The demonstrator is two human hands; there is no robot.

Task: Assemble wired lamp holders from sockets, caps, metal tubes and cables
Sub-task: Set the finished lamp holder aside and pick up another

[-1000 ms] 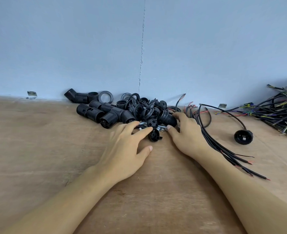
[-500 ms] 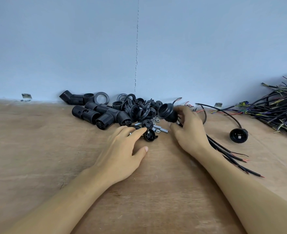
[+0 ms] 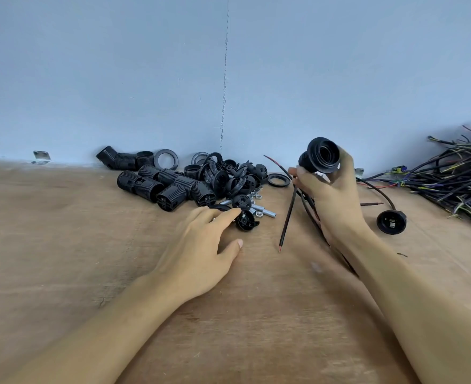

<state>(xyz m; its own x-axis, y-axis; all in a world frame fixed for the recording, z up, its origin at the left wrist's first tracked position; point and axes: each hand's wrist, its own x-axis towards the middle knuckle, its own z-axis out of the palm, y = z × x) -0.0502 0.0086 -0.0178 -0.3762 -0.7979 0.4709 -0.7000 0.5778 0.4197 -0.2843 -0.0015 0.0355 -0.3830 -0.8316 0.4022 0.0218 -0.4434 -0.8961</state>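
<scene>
Sockets [image 3: 173,187], black and ribbed, are heaped with caps and rings at eleven o'clock from the left hand [image 3: 201,250], against the foot of the wall [image 3: 118,79]. The left hand is laid palm down on the wooden table [image 3: 62,245], fingers straight, one fingertip touching a loose black cap [image 3: 246,220]. Short metal tubes [image 3: 265,211] and nuts [image 3: 255,194] are scattered at one o'clock from it. One socket [image 3: 323,159] is gripped in the curled fingers of the right hand [image 3: 331,195] and held above the table, open mouth toward the camera. A red-tipped black cable [image 3: 288,217] slants down from beneath its thumb. At three o'clock a wired cap [image 3: 391,222] is laid flat, with a tangled cable bundle [image 3: 456,176] beyond. The wall is painted pale blue and marked by a vertical crack.
</scene>
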